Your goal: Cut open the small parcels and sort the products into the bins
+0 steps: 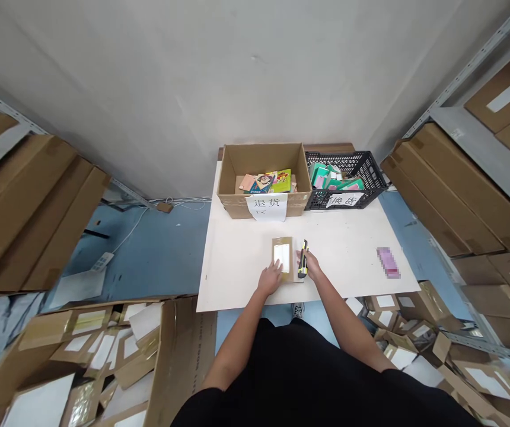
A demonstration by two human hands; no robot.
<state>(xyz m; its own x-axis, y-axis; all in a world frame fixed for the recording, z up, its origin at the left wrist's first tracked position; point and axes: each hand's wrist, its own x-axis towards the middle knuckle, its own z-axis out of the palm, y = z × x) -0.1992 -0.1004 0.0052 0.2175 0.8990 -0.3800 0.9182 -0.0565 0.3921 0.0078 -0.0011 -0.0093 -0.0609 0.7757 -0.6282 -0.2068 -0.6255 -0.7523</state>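
Observation:
A small brown cardboard parcel (283, 274) with a white label lies near the front of the white table (237, 255). My left hand (271, 277) rests on the parcel's lower left side, fingers stretched out over it. Just right of the parcel, my right hand (311, 264) is wrapped round a black and yellow utility knife (303, 261), its tip end pointing away from me. Whether the blade is out is too small to tell.
Behind the parcel stand a cardboard box (232, 204) of colourful booklets and a black plastic crate (373, 178) of green packets, both with paper signs. A blurred pink object (388, 263) lies at right. Parcel-filled boxes flank the table; shelves (455, 136) hold cartons.

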